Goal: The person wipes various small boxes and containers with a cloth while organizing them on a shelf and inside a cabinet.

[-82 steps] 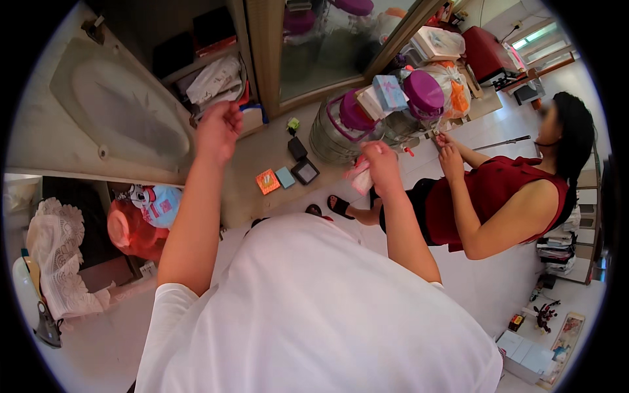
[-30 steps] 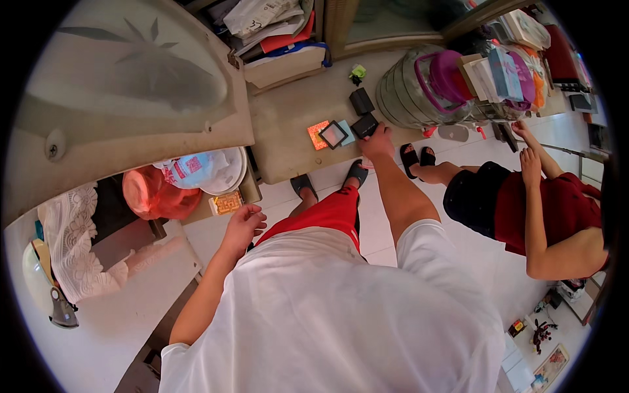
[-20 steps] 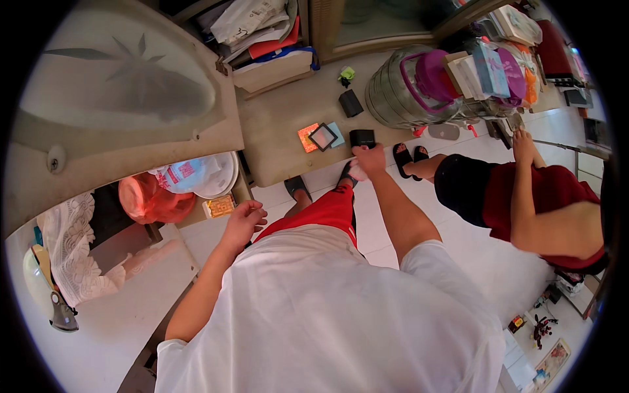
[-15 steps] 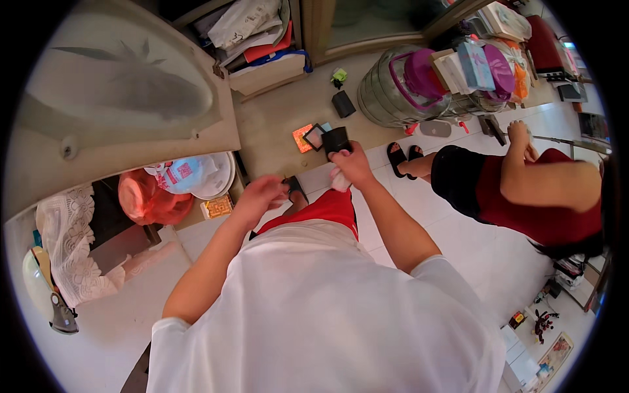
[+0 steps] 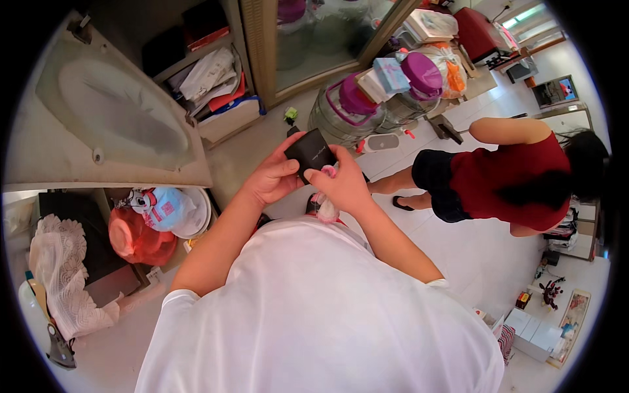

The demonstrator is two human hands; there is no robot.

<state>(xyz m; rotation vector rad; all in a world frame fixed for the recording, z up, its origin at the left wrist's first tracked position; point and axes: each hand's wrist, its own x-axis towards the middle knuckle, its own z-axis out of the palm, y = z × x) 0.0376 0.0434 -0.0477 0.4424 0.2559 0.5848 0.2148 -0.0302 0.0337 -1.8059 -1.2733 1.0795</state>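
Both of my hands hold a small square black box (image 5: 310, 154) with faint pale lettering, out in front of my white shirt. My left hand (image 5: 274, 175) grips its left side, thumb on the near face. My right hand (image 5: 345, 185) has its thumb across the box's lower right corner and its fingers at the right edge. A crumpled pink and white cloth (image 5: 327, 208) hangs below the right hand, apparently tucked in its fingers. The undersides of the box and most of the left fingertips are hidden.
On the ledge ahead stand large glass jars (image 5: 344, 108) with purple lids. An open cabinet door (image 5: 111, 124) fills the left, with a red plastic bag (image 5: 134, 236) below it. A person in a dark red top (image 5: 511, 177) stands to the right.
My left hand has come up and taken hold of the black box along with the right. The box is raised closer. My view has shifted, and the other person has turned away.
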